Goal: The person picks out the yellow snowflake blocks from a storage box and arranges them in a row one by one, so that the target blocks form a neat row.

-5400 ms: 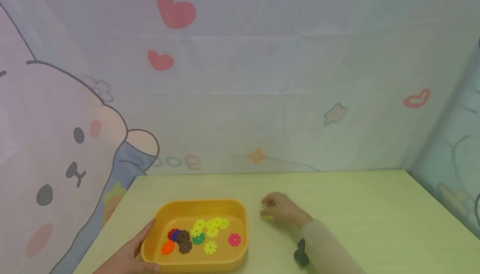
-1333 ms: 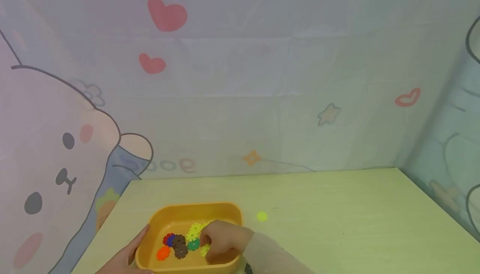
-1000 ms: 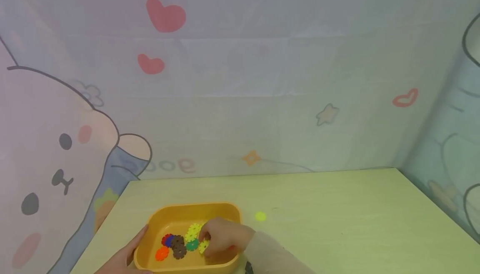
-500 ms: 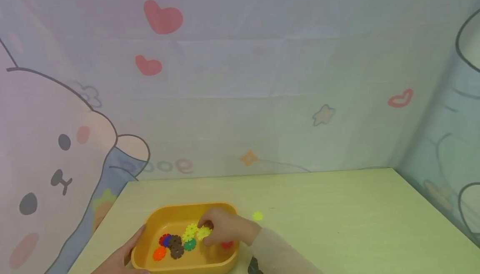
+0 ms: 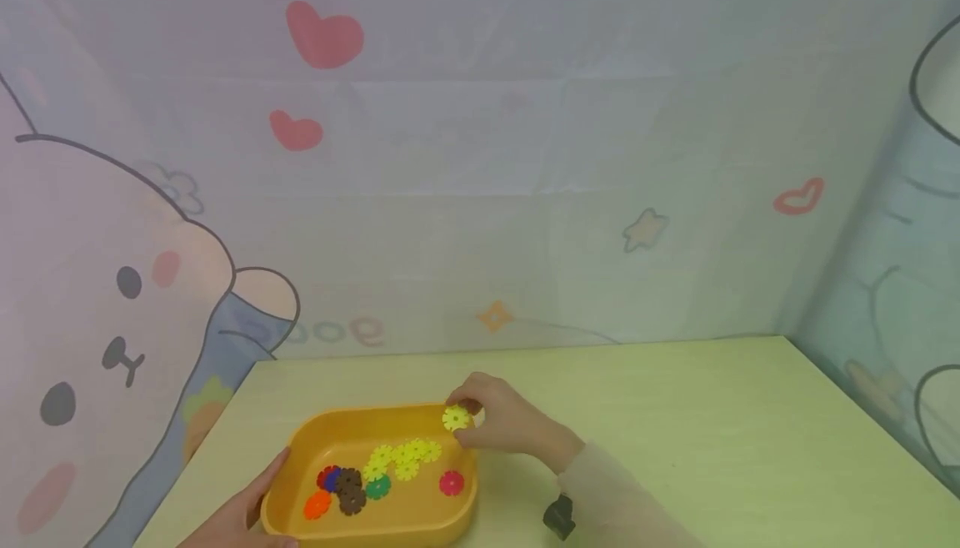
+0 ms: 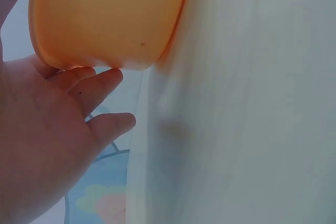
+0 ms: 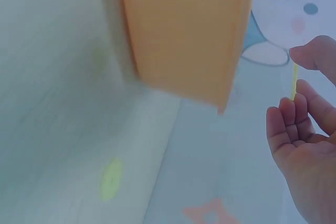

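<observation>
My right hand [image 5: 510,423] pinches a yellow notched building disc [image 5: 455,418] between thumb and fingers, raised at the back right corner of the yellow-orange tray [image 5: 360,530]. Edge-on, that disc shows as a thin strip in the right wrist view. At the tray's left side my left hand [image 5: 243,515] holds it, fingers against the outer wall and thumb by the front. Inside lie several yellow discs [image 5: 407,470], brown discs [image 5: 352,499], a green disc [image 5: 378,486], an orange disc [image 5: 317,505], a pink disc [image 5: 452,483], and red and blue ones partly overlapped.
Another yellow disc [image 7: 111,179] lies on the table beside the tray, hidden behind my right hand in the head view. The pale table [image 5: 675,414] extends to the right. A printed cloth [image 5: 450,223] hangs behind it.
My right hand has risen out of the tray towards its back right corner, carrying a yellow disc. The pink disc is uncovered again. My left hand stays at the tray.
</observation>
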A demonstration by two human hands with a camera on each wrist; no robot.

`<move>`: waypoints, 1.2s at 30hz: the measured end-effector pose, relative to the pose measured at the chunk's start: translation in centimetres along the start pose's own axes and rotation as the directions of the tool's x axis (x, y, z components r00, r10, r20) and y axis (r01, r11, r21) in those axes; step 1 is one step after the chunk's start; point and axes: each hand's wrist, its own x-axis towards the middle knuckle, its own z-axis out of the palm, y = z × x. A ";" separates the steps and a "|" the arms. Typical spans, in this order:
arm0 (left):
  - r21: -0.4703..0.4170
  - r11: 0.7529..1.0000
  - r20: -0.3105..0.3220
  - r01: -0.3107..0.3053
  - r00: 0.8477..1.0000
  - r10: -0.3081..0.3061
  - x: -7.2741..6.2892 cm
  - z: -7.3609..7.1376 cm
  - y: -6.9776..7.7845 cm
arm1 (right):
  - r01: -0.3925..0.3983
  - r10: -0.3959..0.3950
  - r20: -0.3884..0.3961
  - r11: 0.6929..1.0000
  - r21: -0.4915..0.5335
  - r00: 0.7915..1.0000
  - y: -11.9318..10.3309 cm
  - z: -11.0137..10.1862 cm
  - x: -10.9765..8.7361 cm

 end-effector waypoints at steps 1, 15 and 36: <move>-0.001 1.000 -0.002 0.000 1.000 0.000 0.1 0.0 0.0 | 0.007 -0.007 -0.015 1.000 -0.004 1.000 0.4 -0.4 -0.4; -0.022 0.998 -0.082 0.055 0.995 -0.056 -0.1 0.4 0.0 | -0.083 0.081 -0.112 0.997 -0.008 0.990 7.2 -3.1 -3.8; -0.005 0.997 0.056 -0.074 0.996 0.074 1.1 -1.2 -1.7 | -0.270 0.271 -0.040 0.962 0.032 0.962 10.1 -2.5 -5.2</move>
